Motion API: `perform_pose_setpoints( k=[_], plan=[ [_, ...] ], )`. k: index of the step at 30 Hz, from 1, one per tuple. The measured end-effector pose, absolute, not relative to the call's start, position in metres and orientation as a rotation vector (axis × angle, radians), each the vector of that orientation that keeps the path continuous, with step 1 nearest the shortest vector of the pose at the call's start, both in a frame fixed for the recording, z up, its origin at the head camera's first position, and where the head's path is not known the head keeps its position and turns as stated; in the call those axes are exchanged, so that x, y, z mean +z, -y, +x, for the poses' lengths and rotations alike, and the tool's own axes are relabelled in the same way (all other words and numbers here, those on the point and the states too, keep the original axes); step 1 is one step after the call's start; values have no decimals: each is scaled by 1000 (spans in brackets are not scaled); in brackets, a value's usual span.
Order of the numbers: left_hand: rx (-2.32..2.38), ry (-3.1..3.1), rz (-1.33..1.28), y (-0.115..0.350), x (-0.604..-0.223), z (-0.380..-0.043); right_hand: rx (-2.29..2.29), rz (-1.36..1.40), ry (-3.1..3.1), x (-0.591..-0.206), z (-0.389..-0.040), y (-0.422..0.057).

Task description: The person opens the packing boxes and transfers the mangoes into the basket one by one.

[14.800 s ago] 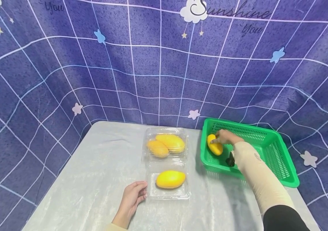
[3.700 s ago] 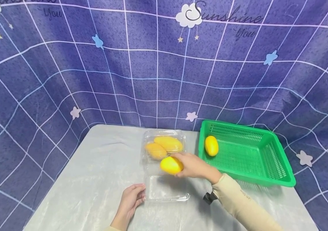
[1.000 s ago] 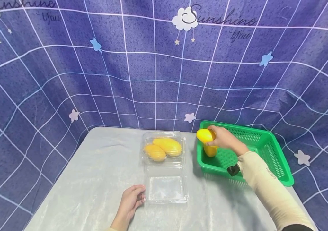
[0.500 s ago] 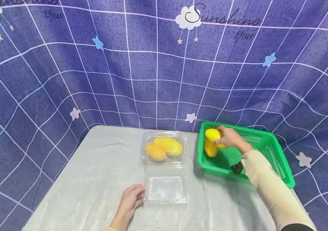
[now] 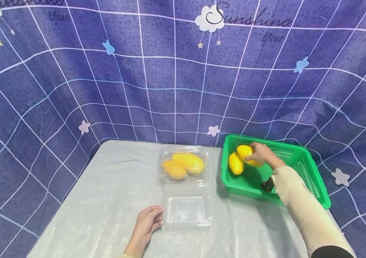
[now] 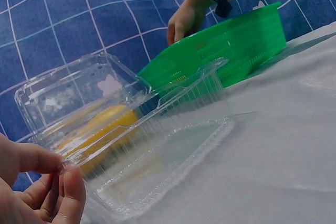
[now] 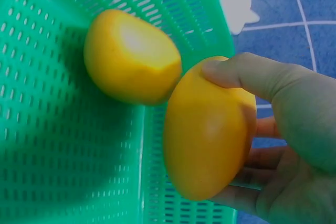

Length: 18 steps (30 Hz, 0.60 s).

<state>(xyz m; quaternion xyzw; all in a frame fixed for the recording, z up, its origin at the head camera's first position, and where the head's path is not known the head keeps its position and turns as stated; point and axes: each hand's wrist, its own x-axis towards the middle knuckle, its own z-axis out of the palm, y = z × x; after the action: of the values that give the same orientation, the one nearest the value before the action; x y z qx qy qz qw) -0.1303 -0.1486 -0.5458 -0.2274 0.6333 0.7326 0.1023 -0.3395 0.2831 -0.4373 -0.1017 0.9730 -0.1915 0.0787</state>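
Observation:
My right hand [image 5: 262, 154] grips a yellow mango [image 7: 205, 135] inside the green basket [image 5: 299, 200], thumb on one side and fingers around the other. Right beside that fruit, another mango [image 5: 236, 163] lies at the basket's left end. My left hand [image 5: 146, 222] stays at the left edge of an open clear plastic clamshell box [image 5: 186, 211]; in the left wrist view its thumb and index finger pinch the rim. The box's near half is bare. At the far half, a larger mango [image 5: 190, 163] and a smaller mango [image 5: 174, 169] show through clear plastic.
A pale grey cloth covers the table [image 5: 112, 193]. Behind and around it hangs a blue curtain [image 5: 160, 96] with a grid and stars, close to the basket's back. A dark device [image 5: 267, 185] sits on the right wrist.
A mango in the box's near half earlier is gone from there. My right hand has carried a mango from over the box into the basket, shifting rightward and lower. The left hand stays put.

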Motion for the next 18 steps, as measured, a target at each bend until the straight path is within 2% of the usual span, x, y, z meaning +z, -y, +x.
perform_pose_setpoints(
  k=[9, 18],
  plan=[
    [2168, -1859, -669, 149, -547, -130, -553, -113, -2916, -444, -337, -290],
    [2161, -1863, -684, 149, -547, -131, -576, -44, -2881, -451, -341, -295]
  ],
)
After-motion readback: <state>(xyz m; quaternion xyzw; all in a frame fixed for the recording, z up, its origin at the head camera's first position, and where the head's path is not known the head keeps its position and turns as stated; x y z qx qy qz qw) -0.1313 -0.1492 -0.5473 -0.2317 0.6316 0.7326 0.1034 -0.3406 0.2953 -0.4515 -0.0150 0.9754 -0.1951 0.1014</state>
